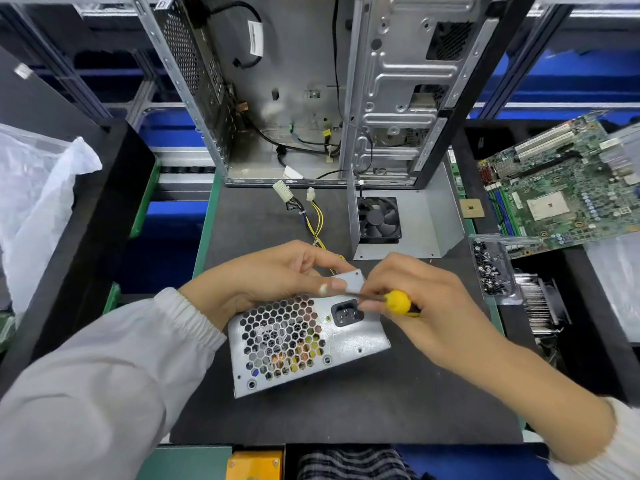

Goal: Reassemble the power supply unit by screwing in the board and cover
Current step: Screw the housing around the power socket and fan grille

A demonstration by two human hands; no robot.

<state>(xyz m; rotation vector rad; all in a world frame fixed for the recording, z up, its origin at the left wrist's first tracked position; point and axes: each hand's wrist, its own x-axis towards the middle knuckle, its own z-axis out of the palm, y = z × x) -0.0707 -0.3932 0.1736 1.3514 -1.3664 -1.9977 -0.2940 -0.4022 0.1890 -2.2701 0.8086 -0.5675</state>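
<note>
From the head camera, the power supply unit [308,344] lies on the dark work mat [346,410], tilted, with its honeycomb vent grille and black power socket [346,312] facing up toward the viewer. The left hand [273,275] curls over the unit's far upper edge and grips the casing, thumb stretched along the top toward the corner beside the socket. The right hand [426,303] pinches a yellow-handled screwdriver [396,301] just right of the socket; its dark shaft runs leftward across the unit's top corner and ends near the left thumb tip. Whether the tip sits in a screw cannot be told.

A bundle of yellow and black cables [317,220] leaves the unit's far side and ends in two white connectors lying on the mat beyond it. Beyond and right of the unit stands a bent grey metal cover [433,216] carrying a black fan [379,220]. Behind that, farther from the unit, an open computer case [294,98] stands upright. To the unit's right, off the mat, a clear tray of small dark screws [490,268] sits near a finned heatsink [540,306], with a green motherboard [561,188] beyond them. Far left of the unit lies a crumpled clear plastic bag [34,202].
</note>
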